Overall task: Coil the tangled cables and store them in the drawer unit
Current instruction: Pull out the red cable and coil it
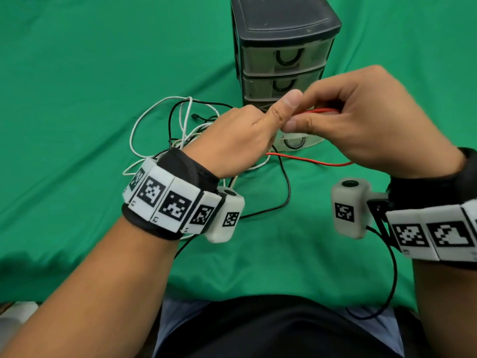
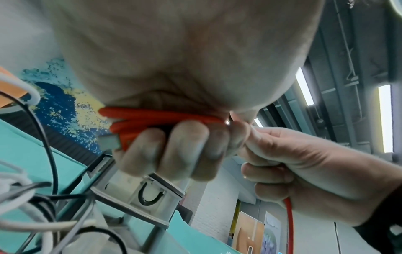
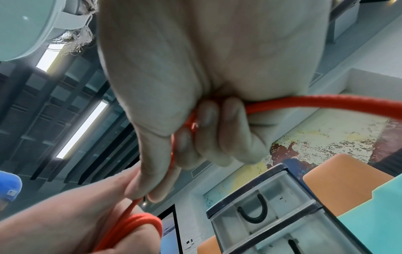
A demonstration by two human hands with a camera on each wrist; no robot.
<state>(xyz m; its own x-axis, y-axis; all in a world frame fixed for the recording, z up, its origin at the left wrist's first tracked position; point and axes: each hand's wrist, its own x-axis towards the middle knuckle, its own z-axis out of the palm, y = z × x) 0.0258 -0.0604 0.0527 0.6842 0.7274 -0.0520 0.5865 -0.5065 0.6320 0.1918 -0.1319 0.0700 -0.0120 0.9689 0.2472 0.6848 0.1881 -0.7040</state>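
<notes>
Early stage by my read. Red cable [image 1: 320, 111] partly coiled: a few loops bunched in left hand [image 1: 237, 140], fingers [image 2: 185, 147] curled round them, one plug end sticking out. Right hand [image 1: 366, 120] at 3 o'clock of it, thumb and forefinger pinching the free run, other fingers curled over it; slack trails toward 6 o'clock. Both hands raised above the tabletop [image 1: 77, 99], thumbs nearly touching. White cable [image 1: 134, 130] and black cable [image 1: 286, 187] lie tangled on the cloth. Drawer unit [image 1: 284, 47] at 12 o'clock; bottom drawer [image 1: 296, 142] pulled out, contents not visible.
</notes>
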